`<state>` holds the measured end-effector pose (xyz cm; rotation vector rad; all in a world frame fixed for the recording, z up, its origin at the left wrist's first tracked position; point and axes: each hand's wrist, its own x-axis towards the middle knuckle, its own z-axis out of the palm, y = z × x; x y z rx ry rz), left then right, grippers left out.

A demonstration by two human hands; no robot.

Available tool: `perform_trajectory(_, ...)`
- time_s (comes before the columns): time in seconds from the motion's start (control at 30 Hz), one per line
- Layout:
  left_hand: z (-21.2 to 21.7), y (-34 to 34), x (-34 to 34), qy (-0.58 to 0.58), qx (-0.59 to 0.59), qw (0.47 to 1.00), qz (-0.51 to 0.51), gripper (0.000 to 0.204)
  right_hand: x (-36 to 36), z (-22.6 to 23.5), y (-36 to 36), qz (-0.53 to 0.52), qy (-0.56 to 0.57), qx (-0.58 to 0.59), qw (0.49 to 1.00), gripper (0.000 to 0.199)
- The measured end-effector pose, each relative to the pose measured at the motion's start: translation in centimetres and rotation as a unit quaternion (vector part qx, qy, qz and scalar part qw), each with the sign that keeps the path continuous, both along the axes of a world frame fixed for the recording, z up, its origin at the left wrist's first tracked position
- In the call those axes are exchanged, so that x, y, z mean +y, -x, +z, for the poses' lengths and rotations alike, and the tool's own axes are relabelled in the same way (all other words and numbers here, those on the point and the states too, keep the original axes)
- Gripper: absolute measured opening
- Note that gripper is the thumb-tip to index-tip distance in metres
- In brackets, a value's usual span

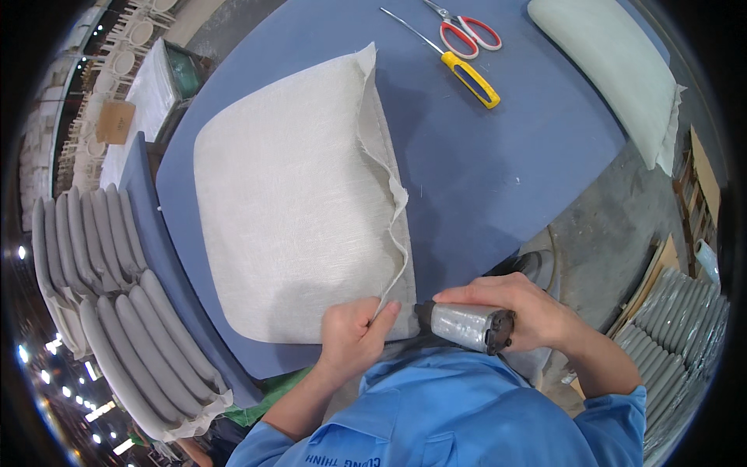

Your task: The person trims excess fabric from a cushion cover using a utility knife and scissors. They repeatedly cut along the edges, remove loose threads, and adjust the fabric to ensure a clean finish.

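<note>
A pale grey fabric-covered seat cushion [288, 194] lies on the blue tabletop, its loose cloth edge [398, 233] running wavy along the right side. At the near right corner, my left hand [352, 336] pinches that cloth edge between thumb and fingers. My right hand [537, 313] grips what looks like a staple gun [464, 324], with a silvery body and dark ends. The tool's nose points left and sits close to the cushion corner; whether it touches I cannot tell. The palm hides part of the tool.
A yellow-handled screwdriver [471, 80] and red-handled scissors [459, 39] lie on the blue table [498, 163] at the far side. Another pale cushion [607, 66] overhangs the right edge. Grey cushions [148, 350] stand stacked on the left, with plastic-wrapped ones [677, 335] at right.
</note>
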<state>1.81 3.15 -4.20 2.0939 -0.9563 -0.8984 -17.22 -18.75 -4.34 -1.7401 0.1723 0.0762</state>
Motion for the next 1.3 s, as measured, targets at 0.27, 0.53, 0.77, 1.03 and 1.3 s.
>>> perform_trajectory(0.27, 0.2, -0.7, 0.1, 0.012, 0.055, 0.998, -0.006, 0.045, -0.2, 0.6, -1.1, 0.022, 0.010, 0.026, 0.999, 0.068)
perform_trajectory(0.53, 0.1, -0.7, 0.0, 0.031, 0.078, 0.996, 0.004, 0.050, 0.2, 1.4, -2.2, 0.012, 0.030, 0.029, 0.999, 0.063)
perform_trajectory(0.77, -0.2, -0.8, -0.1, 0.031, 0.071, 0.997, -0.007, 0.044, 0.6, 2.2, -3.1, 0.014, 0.048, 0.063, 0.997, 0.057)
perform_trajectory(1.03, -1.0, 0.0, -0.5, 0.016, 0.041, 0.999, -0.004, 0.044, 1.1, 3.9, -4.2, 0.058, 0.103, 0.119, 0.986, 0.056)
perform_trajectory(1.3, 0.7, 0.3, -0.1, -0.011, 0.064, 0.997, 0.040, 0.044, 1.8, 1.5, -0.5, -0.005, 0.111, -0.010, 0.994, 0.067)
